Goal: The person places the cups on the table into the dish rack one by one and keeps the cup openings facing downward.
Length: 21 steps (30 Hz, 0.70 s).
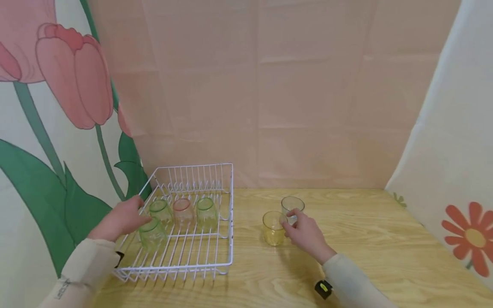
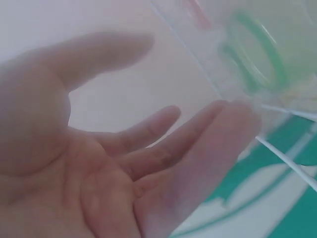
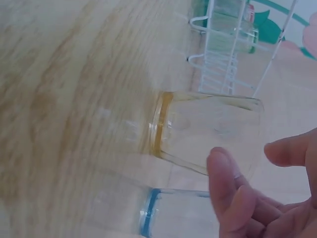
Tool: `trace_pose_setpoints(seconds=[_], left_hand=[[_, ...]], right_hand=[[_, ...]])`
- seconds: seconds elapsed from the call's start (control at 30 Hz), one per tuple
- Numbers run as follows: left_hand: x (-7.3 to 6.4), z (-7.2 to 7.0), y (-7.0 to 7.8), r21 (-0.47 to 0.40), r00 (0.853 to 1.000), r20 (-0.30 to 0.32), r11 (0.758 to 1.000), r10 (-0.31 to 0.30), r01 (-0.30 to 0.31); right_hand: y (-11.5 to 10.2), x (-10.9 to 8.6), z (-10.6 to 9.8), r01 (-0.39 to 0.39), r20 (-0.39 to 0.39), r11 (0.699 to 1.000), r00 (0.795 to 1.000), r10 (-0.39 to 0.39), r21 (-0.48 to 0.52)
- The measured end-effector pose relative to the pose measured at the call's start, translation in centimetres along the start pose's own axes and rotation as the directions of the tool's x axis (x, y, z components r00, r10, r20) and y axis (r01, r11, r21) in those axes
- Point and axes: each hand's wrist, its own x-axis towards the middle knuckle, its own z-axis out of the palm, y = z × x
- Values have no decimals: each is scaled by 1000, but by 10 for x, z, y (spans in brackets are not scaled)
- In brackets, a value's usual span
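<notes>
At the dish rack [image 1: 231, 231], my left hand [image 1: 122, 219] is above a green-rimmed glass [image 1: 151, 234] at the rack's left side. The left wrist view shows its palm, with thumb and fingers [image 2: 198, 163] apart and nothing between them. To the right, my right hand [image 1: 306, 236] reaches to the rim of a yellow glass [image 1: 272, 233] standing on the table. Its thumb and fingers [image 3: 222, 171] are apart in the right wrist view, fingertips overlapping the yellow glass near its mouth. Close behind stands a clear bluish glass [image 1: 292, 203], partly hidden by the right hand.
Also in the rack are a second green-rimmed glass [image 1: 161, 209], a red-rimmed glass [image 1: 183, 214] and another green glass [image 1: 206, 214]. The wooden table [image 1: 366, 239] meets a pink cloth backdrop [image 1: 308, 107]. Flower-printed cloths hang at both sides.
</notes>
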Motion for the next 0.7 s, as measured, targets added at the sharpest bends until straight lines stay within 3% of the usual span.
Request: trace_pose_setpoints(seconds=[0.1, 0.33, 0.43, 0.7], left_hand=[[-6, 9, 24, 53, 996, -65, 997, 57, -54], [-17, 38, 66, 19, 978, -131, 987, 162, -161], [-23, 45, 79, 17, 967, -144, 977, 211, -211], [-37, 57, 97, -54, 962, -139, 968, 234, -243]], right_hand=[[1, 0, 1, -43, 8, 999, 999, 42, 12], [-2, -1, 0, -77, 66, 995, 995, 73, 67], [-3, -2, -2, -93, 94, 993, 992, 86, 76], [-1, -3, 0, -125, 133, 991, 984, 117, 51]])
